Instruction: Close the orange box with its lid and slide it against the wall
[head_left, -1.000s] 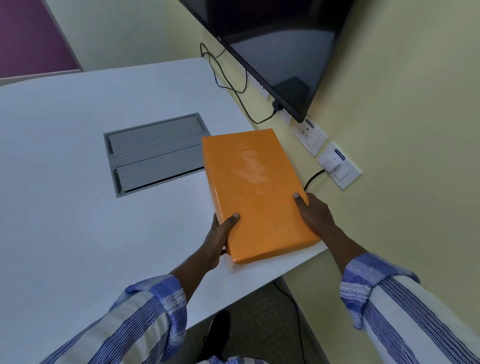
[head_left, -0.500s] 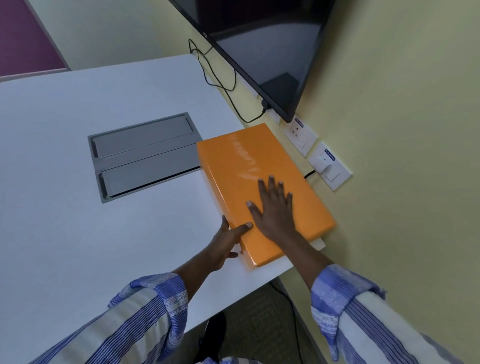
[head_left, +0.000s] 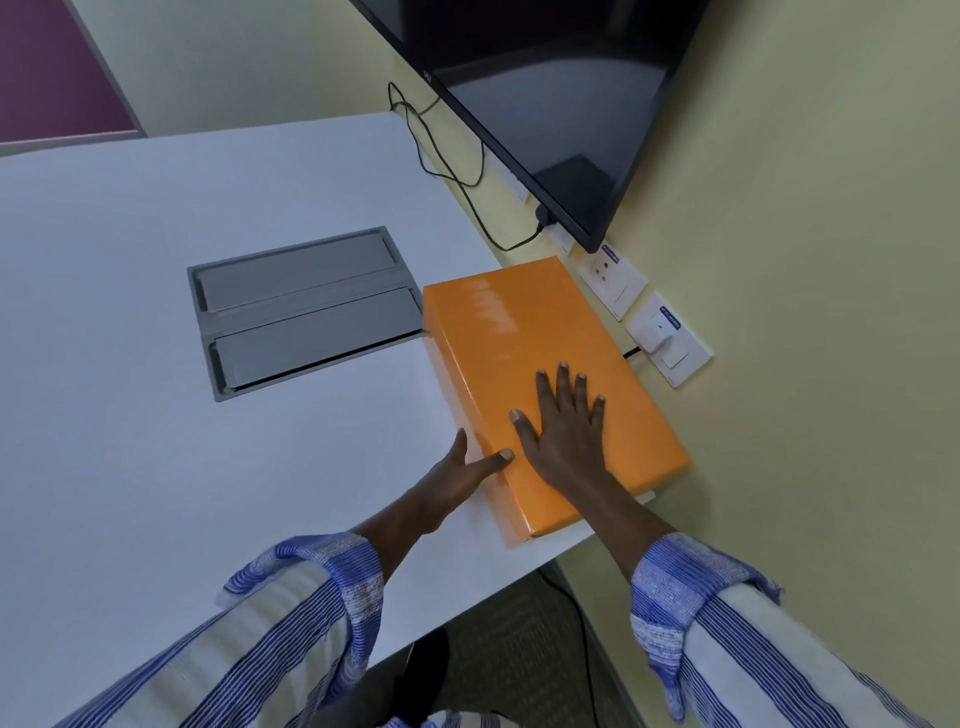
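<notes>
The orange box (head_left: 511, 332) lies flat with its lid on, at the right edge of the white table (head_left: 130, 415), its long right side close to the yellow wall (head_left: 805, 260). My right hand (head_left: 563, 426) rests palm down on the lid near the box's near end, fingers spread. My left hand (head_left: 457, 478) is at the box's left side, thumb on the lid's edge and fingers against the side near the tabletop.
A grey cable hatch (head_left: 306, 306) is set into the table left of the box. A dark screen (head_left: 545, 93) hangs on the wall above, with black cables (head_left: 441, 145) and white wall sockets (head_left: 667, 338) beside the box.
The box slid right toward the wall. My right hand left the box's right edge and now lies flat on the lid; my left hand stayed at the left side.
</notes>
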